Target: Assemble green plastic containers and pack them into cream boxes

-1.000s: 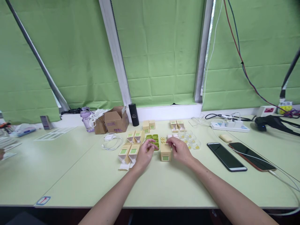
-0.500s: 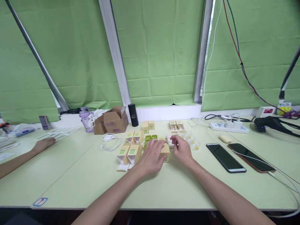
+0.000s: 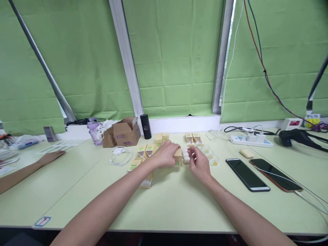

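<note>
My left hand (image 3: pixel 167 153) is wrapped round the top of a small tan cardboard box (image 3: pixel 178 160) with a green label. Beside it, my right hand (image 3: pixel 200 163) has its thumb and fingertips pinched together; whatever they hold, if anything, is too small to make out. Between the hands lie several small white pieces (image 3: pixel 186 158), close to my right fingertips. Clear plastic domes with yellow centres (image 3: pixel 212 160) sit just beyond the right hand. Several tan boxes with opened flaps (image 3: pixel 141 150) stand left of my left hand, partly covered by its forearm.
Two open small boxes (image 3: pixel 193 139) stand further back. At left are a white charger with cable (image 3: pixel 118 151), a brown carton (image 3: pixel 124 133) and a black bottle (image 3: pixel 145 126). Two phones (image 3: pixel 247 175), a power strip (image 3: pixel 252 140) and cables lie right. Another person's hand (image 3: pixel 52 156) rests far left.
My left hand has shifted away from me and closed round the box, which has moved slightly back. The green pieces behind it are now hidden. My right hand has barely moved.
</note>
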Tool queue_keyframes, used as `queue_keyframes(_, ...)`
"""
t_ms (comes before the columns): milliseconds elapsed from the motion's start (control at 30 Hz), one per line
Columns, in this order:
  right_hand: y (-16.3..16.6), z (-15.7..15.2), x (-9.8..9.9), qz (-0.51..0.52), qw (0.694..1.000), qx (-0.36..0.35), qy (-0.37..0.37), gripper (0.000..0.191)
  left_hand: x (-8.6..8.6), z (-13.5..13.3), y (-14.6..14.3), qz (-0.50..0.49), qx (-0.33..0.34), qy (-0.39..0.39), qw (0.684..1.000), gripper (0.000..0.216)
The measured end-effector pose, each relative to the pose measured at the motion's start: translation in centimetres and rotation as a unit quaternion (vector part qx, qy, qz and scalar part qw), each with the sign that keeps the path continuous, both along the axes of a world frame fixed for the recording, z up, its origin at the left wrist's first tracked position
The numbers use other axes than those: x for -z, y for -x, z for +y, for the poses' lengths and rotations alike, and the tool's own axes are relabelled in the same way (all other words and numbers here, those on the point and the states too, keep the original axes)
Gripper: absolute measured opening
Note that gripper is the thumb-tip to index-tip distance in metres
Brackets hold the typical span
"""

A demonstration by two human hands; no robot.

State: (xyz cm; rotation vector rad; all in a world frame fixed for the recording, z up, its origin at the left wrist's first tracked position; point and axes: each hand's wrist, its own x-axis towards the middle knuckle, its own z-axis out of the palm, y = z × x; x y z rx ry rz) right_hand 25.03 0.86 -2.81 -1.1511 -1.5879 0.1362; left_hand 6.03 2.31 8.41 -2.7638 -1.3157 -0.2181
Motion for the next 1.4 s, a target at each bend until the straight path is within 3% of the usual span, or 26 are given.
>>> queue_keyframes(133, 0.3, -0.4, -0.1, -0.011, 1.0, -0.005, -0.012, 0.037, -2.0, 3.9, 0.9, -0.017, -0.044, -0.081, 0.996, 0.047)
queue_keyframes(233, 0.7, -0.7, 0.0, -0.029, 0.999, -0.016, -0.028, 0.039, -2.0, 6.6, 1.7, -0.021, -0.074, -0.113, 0.991, 0.044)
queue_keyframes(467, 1.1, -1.1, 0.0, -0.064, 0.996, -0.042, -0.036, 0.044, 0.9, 10.8, 1.5, 0.012, -0.133, -0.126, 0.983, 0.042)
queue_keyframes(767, 1.2, -1.3, -0.2, -0.07, 0.995, -0.047, -0.05, 0.045, 4.8, 13.6, 0.7, 0.058, -0.161, -0.094, 0.981, 0.036)
queue_keyframes(967, 1.4, -1.4, -0.2, -0.082, 0.994, -0.051, -0.054, 0.046, 5.5, 13.6, 0.7, 0.064, -0.176, -0.076, 0.979, 0.041)
queue_keyframes(1400, 1.5, -1.3, 0.0, -0.09, 0.993, -0.059, -0.056, 0.046, 7.0, 8.5, -0.2, 0.044, -0.164, -0.081, 0.982, 0.042)
